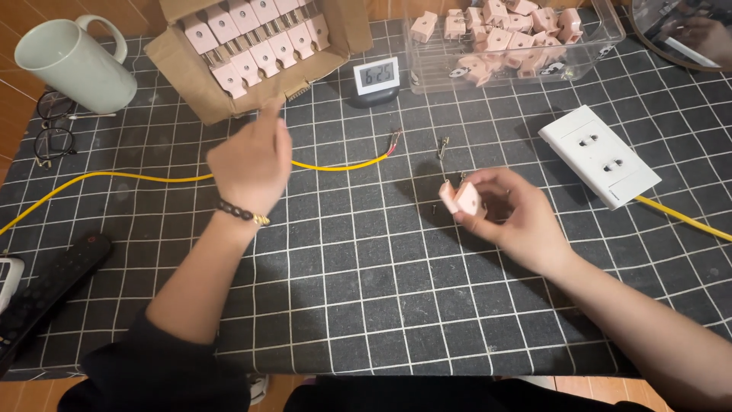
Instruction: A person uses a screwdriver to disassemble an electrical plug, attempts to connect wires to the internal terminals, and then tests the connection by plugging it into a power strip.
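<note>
Currently right hand (512, 210) pinches pink plug (462, 198), tilted for inspection; left hand (253, 162) raised empty, loosely open, cardboard box (191, 80) at 11 o'clock.

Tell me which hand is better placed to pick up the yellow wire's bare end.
Left, probably. The left hand is empty and hovers right over the yellow wire, on the side of its bare end. The right hand is already holding a small pink plug.

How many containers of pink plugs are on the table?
2. A cardboard box at top left, in front of the left hand, and a clear tub at top right. The right hand holds one loose plug.
</note>
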